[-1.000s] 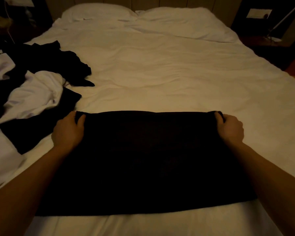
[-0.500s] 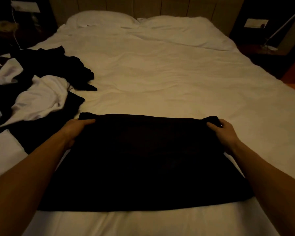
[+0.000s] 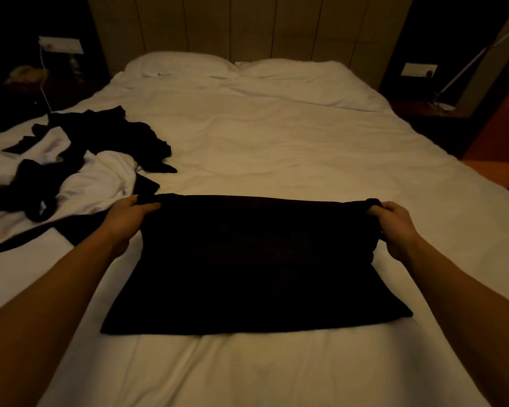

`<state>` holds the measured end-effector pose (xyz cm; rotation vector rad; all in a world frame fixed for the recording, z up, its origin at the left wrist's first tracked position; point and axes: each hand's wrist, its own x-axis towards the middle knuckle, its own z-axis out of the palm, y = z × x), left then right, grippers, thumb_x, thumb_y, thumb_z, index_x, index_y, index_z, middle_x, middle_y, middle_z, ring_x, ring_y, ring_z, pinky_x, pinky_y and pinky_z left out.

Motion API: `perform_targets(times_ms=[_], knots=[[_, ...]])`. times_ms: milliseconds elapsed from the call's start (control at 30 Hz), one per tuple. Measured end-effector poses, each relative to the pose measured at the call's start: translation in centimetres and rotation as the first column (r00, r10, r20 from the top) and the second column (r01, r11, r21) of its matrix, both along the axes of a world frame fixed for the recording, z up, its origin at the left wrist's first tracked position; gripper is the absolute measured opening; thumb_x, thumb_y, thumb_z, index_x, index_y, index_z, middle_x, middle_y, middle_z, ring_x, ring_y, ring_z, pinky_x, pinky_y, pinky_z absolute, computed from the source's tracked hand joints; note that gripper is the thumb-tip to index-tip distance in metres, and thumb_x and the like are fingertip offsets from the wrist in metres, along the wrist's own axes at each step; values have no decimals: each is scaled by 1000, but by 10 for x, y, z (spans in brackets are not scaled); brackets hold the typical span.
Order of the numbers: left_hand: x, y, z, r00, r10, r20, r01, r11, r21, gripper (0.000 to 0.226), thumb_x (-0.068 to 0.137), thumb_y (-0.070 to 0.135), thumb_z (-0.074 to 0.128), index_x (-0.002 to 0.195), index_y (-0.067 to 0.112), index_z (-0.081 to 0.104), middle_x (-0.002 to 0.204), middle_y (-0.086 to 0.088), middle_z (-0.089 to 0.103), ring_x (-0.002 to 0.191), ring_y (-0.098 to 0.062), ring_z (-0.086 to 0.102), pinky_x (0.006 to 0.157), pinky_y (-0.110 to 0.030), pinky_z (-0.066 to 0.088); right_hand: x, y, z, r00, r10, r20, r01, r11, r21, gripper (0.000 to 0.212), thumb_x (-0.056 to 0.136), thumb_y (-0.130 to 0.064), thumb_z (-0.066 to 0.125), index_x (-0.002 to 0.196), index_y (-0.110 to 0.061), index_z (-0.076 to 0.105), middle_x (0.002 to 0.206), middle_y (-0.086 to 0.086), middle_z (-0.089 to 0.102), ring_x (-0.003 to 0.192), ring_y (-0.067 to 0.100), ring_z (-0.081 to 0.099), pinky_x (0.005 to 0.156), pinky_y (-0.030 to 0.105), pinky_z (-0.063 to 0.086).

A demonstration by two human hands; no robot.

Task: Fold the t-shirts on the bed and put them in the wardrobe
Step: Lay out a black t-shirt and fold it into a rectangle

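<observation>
The white bed fills my view. A black t-shirt lies flat at six o'clock. My left hand pinches its far corner at nine, my right hand at three. Unfolded shirts heap at ten o'clock.

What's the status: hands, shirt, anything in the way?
Left hand and right hand each grip a far corner of the black t-shirt. Shirt flat on bed. Unfolded pile left, apart.

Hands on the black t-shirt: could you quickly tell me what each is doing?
Left hand: pinches the black t-shirt at its far-left corner.
Right hand: grips its far-right corner.
</observation>
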<state>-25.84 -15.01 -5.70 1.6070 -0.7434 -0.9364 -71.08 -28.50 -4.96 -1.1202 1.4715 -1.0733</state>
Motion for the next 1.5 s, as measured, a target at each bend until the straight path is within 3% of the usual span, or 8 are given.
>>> perform_targets(times_ms=[233,500,600,733,900,1100,1267,1500], knots=[[-4,86,-1,940,-61,334,79,996,-39,16,92,3,62,99,17,67,102,-11,67,96,-27,61,86,-39,47,-31,76,-4,1000,-1,-6,0,992,-126,17,93,0,53,101,-12,62,86,5,62,76,16,59,70,28,48],[-31,176,-58,732,-188,655,187,980,72,38,78,-13,68,85,25,63,110,-4,58,102,-21,53,89,-30,36,-72,138,-78,937,78,-341,-122,986,-110,44,83,17,53,84,-23,70,84,3,70,89,31,63,72,24,49],[-32,181,-65,754,-202,625,165,979,118,29,83,-4,68,87,25,64,104,-1,61,94,-23,59,82,-34,42,-76,141,-84,883,135,-451,-190,978,-80,36,86,11,51,102,-16,68,102,9,69,102,30,64,84,33,44],[-36,172,-53,928,-75,365,61,997,50,5,92,14,60,90,15,65,104,-8,62,89,-28,59,75,-35,44,-78,135,-66,996,89,-12,-88,992,91,30,96,-5,40,118,-9,60,111,17,62,91,29,60,76,32,49],[-15,127,-50,998,26,60,-42,961,272,79,68,76,68,111,9,66,100,-17,69,82,-32,64,67,-38,46,-75,107,-59,975,109,-196,-43,949,312,58,77,-64,63,78,-8,50,68,8,49,62,23,50,56,30,40],[-25,89,-56,994,64,85,-91,926,367,56,89,47,67,111,-5,63,98,-21,68,85,-35,65,80,-41,50,-50,88,-75,926,162,-342,-81,967,240,41,94,-33,64,73,-2,47,67,10,47,56,24,47,52,33,38],[-28,96,-61,977,157,145,-171,981,89,23,98,39,57,100,18,68,95,-10,70,89,-31,66,87,-43,52,-59,97,-75,965,26,-261,-39,998,-45,22,95,-25,63,85,-7,56,86,15,63,78,28,61,71,44,51],[-30,110,-77,929,89,359,-178,958,225,38,99,39,54,96,4,68,92,-19,70,86,-37,65,81,-49,50,-61,115,-93,934,27,-355,-26,1000,9,23,93,-26,66,88,-4,60,86,14,65,79,28,62,64,35,46]])
